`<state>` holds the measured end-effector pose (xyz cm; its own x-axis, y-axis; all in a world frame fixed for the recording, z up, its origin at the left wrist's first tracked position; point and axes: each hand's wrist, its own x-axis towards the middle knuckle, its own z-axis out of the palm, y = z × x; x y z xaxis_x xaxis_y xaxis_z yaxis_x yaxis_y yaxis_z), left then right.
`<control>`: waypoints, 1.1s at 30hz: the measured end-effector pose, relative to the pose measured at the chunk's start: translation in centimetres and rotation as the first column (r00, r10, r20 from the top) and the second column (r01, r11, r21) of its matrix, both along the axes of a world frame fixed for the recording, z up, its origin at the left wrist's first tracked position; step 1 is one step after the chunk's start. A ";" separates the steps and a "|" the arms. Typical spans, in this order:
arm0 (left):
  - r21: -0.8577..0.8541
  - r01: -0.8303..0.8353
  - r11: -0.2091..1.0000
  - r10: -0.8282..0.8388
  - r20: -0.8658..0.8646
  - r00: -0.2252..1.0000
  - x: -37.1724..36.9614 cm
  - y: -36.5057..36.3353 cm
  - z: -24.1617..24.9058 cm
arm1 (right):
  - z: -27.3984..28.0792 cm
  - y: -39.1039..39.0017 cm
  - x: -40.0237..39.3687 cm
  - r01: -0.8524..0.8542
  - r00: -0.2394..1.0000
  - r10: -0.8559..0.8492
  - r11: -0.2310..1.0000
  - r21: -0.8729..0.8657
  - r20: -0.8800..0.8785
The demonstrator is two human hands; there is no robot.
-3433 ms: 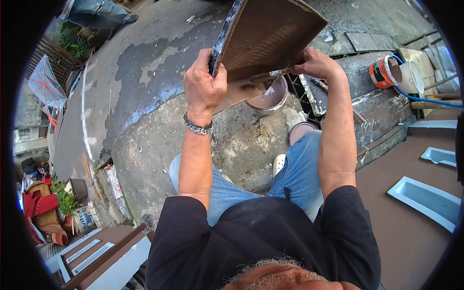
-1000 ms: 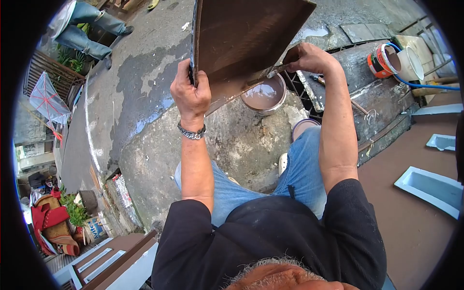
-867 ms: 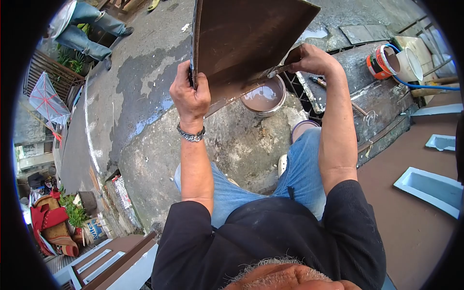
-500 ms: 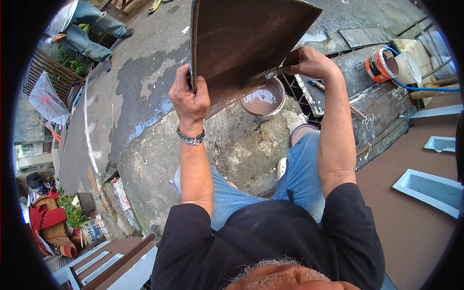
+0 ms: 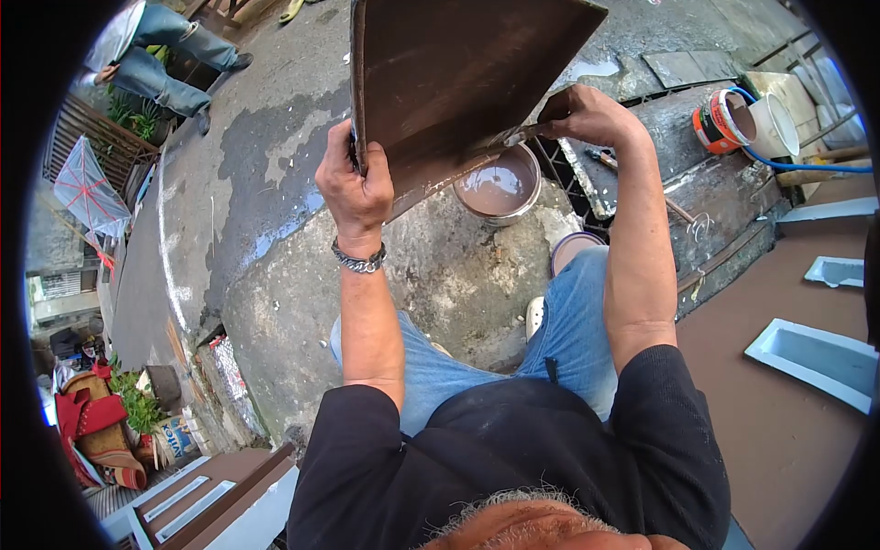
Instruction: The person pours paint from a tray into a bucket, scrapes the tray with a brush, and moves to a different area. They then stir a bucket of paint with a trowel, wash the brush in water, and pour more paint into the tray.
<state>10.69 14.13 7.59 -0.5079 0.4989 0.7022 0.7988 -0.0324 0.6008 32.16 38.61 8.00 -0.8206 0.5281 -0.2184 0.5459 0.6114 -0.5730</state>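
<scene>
- 2-handed: clamping a brown board (image 5: 467,73) by its left edge in the left hand (image 5: 359,191), tilted above ground (image 5: 440,284).
- Pinching a brush (image 5: 513,139) in the right hand (image 5: 594,117), near the board's lower edge.
- Partly behind the board: a paint bucket (image 5: 502,219).

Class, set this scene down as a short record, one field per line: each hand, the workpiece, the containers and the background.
Left hand: the hand grips the panel's edge; chain bracelet on the wrist
Right hand: the hand holds a brush near the panel's lower part; exact contact unclear
Workpiece: brown panel, held up at a slant
Nearest container: open bucket of brown liquid, partly hidden by the panel
Other containers: orange bucket beside a white bucket
Background: another person's jeans, at the picture's upper left
</scene>
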 end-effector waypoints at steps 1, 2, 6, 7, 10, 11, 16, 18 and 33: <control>-0.008 0.001 1.000 -0.001 0.009 1.000 -0.1 -0.1 -0.1 | 0.1 -0.1 0.0 0.004 1.000 -0.004 1.000 0.001 -0.003; -0.016 0.003 1.000 -0.002 0.018 1.000 -0.1 -0.1 -0.1 | 0.1 -0.1 0.0 0.008 1.000 -0.008 1.000 0.002 -0.007; -0.017 -0.006 1.000 0.006 0.021 1.000 -0.1 -0.1 -0.2 | 0.0 -0.3 -0.1 0.028 0.999 -0.029 0.999 -0.017 -0.024; -0.019 -0.005 1.000 0.005 0.018 1.000 -0.2 -0.2 -0.3 | 0.0 -0.2 -0.1 0.018 1.000 -0.019 1.000 -0.012 -0.017; -0.015 -0.005 1.000 0.005 0.005 1.000 -0.1 -0.1 -0.2 | -0.1 0.0 -0.1 0.003 1.000 -0.003 1.000 0.000 -0.002; -0.012 -0.006 1.000 0.006 0.001 1.000 -0.1 -0.1 -0.1 | -0.1 0.0 -0.1 0.007 1.000 -0.007 1.000 0.000 -0.002; -0.012 0.000 1.000 0.000 0.000 1.000 0.0 -0.1 -0.1 | -0.1 -0.1 -0.1 0.015 1.000 -0.015 1.000 -0.008 -0.007; -0.007 0.003 1.000 -0.003 -0.002 1.000 -0.1 0.0 -0.2 | -0.2 -0.1 -0.1 0.022 0.999 -0.023 1.000 -0.021 -0.026; -0.003 -0.004 1.000 0.004 -0.004 1.000 -0.1 0.1 -0.4 | 0.0 -0.2 -0.3 0.013 0.999 -0.014 1.000 -0.008 -0.031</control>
